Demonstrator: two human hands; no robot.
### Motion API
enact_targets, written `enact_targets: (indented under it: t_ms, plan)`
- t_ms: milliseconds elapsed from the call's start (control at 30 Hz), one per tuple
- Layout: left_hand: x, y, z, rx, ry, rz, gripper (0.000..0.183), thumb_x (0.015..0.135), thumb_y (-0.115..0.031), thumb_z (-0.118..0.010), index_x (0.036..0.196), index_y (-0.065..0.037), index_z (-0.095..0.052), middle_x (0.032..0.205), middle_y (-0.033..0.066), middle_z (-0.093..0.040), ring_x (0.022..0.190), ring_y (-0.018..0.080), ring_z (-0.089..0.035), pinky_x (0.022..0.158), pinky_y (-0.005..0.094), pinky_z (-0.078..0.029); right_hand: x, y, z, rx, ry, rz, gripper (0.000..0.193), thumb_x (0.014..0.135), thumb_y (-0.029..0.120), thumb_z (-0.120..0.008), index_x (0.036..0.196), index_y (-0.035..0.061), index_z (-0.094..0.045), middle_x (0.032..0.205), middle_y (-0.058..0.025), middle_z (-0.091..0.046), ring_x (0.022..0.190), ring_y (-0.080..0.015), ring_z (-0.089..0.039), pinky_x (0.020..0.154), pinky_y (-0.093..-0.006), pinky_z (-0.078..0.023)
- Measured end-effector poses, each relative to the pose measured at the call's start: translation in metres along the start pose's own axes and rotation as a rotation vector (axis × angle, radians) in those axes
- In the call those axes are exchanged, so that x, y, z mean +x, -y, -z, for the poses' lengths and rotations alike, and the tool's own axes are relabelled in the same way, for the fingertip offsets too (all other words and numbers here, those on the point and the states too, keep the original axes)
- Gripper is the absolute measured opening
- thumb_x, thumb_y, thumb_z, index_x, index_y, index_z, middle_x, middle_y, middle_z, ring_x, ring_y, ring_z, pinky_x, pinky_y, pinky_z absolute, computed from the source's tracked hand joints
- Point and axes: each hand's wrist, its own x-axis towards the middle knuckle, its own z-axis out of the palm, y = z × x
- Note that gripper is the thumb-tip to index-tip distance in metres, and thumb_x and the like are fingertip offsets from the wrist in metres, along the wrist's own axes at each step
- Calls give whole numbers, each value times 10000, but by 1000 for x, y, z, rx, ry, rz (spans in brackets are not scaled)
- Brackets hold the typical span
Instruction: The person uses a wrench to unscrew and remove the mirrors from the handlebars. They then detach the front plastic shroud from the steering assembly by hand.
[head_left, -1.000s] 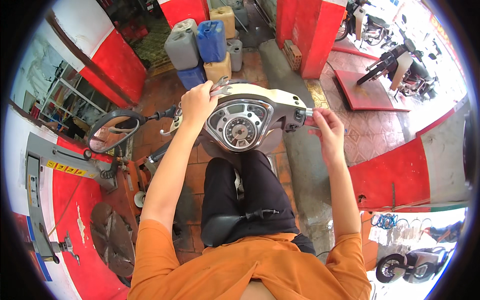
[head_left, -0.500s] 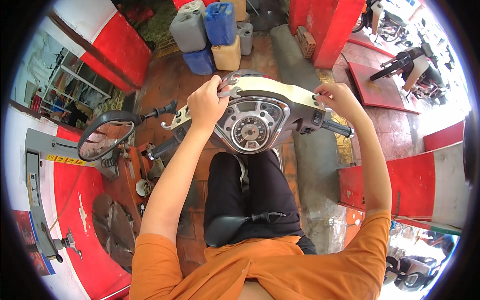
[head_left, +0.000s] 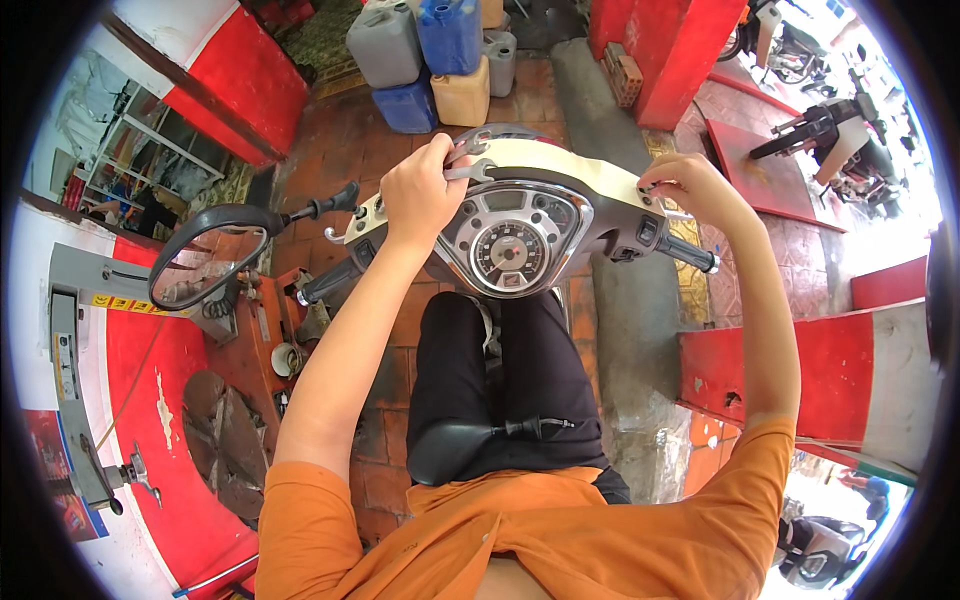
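My left hand [head_left: 416,195] is closed around open-end wrenches [head_left: 471,173], two jaw ends sticking out past the thumb side. It rests by the cream handlebar cover [head_left: 555,160] of a scooter. At the cover's right end, the fingers of my right hand [head_left: 695,186] pinch a small dark piece at the mirror mounting spot; the fingers partly hide it. Between the hands sits the round instrument cluster [head_left: 510,255]. A mirror [head_left: 210,262] stands on the left handlebar. Another black mirror [head_left: 455,452], its short stem pointing right, lies on my lap.
Stacked plastic jerrycans [head_left: 450,40] stand ahead beyond the scooter, near a red pillar [head_left: 672,65]. A grey and red machine [head_left: 225,330] is at left. Parked motorbikes [head_left: 845,135] are at right, beside a red ramp [head_left: 775,185]. A red and white low wall [head_left: 800,370] runs at right.
My right hand has turned at the wrist, its back rising and its fingers curling down over the mount. The left hand keeps its hold on the wrenches. The whole view has shifted slightly.
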Motion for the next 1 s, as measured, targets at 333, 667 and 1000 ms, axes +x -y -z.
enact_targets:
  t_ms: [333,667,1000]
  plan:
    - [-1,2,-1,-7,-1,-1,177,857,-194,-686,821,-72,-564,752,122,-664,706,381,-644,586,458,-465,4,-3,-16,-154,-100,28,153,874,99,-653,960,-12,-715,905,-154,-700,859,-351,-658,791,-426,-518]
    - [1,3,-3,11,-9,-36,189,843,-211,-700,814,-81,-566,743,98,-667,693,356,-652,576,441,-483,-1,-6,-16,-66,-136,-69,169,877,132,-676,959,-13,-711,876,-164,-688,811,-326,-672,740,-393,-528]
    - [0,6,-4,43,-18,-46,208,848,-260,-699,810,-94,-579,736,72,-674,670,330,-667,554,429,-499,-5,2,-16,-112,-135,27,165,859,100,-670,974,-5,-725,910,-152,-695,858,-343,-646,785,-416,-524]
